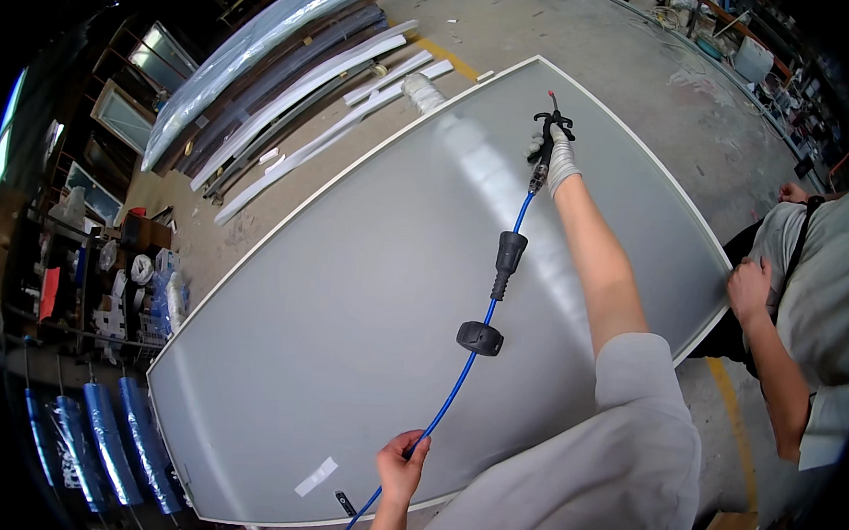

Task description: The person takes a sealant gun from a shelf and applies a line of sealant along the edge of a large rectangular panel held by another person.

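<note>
My right hand (563,159), in a white glove, is closed around a black air blow gun (546,145) over the far part of a big grey panel (347,271) with a thin white frame. The gun's thin nozzle, red at its tip, points away from me. From the gun's rear a blue air hose (449,401) runs back across the panel, with a black ribbed sleeve (508,258) and a black round collar (479,338) on it. Near the panel's front edge my bare left hand (401,467) pinches the hose.
A co-worker (808,275) stands at the right, one hand at the panel's edge. A white strip (316,477) and a small black piece (345,503) lie near the front edge. Wrapped profiles (253,59) lie on the floor at far left; blue-wrapped rolls (113,441) stand at left.
</note>
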A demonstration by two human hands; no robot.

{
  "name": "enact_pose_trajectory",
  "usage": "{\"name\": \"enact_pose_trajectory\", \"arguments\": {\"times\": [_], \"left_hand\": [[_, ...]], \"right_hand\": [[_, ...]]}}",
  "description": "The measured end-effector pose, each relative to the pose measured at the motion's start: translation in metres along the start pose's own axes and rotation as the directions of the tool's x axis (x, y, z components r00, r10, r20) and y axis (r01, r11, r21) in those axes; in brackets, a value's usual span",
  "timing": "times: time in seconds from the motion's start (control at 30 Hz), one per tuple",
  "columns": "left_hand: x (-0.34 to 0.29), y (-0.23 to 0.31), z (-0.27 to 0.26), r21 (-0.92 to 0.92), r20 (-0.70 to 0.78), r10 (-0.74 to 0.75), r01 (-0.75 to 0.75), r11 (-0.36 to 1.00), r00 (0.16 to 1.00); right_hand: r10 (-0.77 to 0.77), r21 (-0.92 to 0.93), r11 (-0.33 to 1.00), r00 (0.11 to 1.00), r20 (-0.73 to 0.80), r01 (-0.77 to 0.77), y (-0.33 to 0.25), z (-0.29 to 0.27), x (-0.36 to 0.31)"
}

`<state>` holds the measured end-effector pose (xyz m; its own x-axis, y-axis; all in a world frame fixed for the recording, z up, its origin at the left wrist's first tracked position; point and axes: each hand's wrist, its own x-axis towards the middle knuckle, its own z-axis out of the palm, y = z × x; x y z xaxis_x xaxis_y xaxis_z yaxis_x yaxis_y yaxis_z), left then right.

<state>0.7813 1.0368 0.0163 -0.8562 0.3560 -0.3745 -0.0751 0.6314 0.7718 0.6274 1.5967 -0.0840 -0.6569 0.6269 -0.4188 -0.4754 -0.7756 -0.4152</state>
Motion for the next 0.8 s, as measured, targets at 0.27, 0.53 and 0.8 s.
{"name": "enact_pose_trajectory", "arguments": {"times": [0.27,0.53,0.8], "left_hand": [[-0.003,0.019,0.022,0.04,0.005,0.155,-0.155,0.987,0.988],[-0.054,-0.057,-0.036,-0.245,-0.318,-0.217,0.142,0.959,0.923],[-0.147,-0.118,-0.062,-0.461,-0.633,-0.456,0.168,0.871,0.625]], "right_hand": [[-0.034,-0.139,0.99,0.999,0.034,0.038,0.001,0.001,0.038],[0.749,-0.647,0.548,0.655,0.098,-0.53,0.186,0.03,-0.091],[0.963,-0.962,-0.263,-0.045,-0.267,0.076,0.334,0.046,-0.325]]}}
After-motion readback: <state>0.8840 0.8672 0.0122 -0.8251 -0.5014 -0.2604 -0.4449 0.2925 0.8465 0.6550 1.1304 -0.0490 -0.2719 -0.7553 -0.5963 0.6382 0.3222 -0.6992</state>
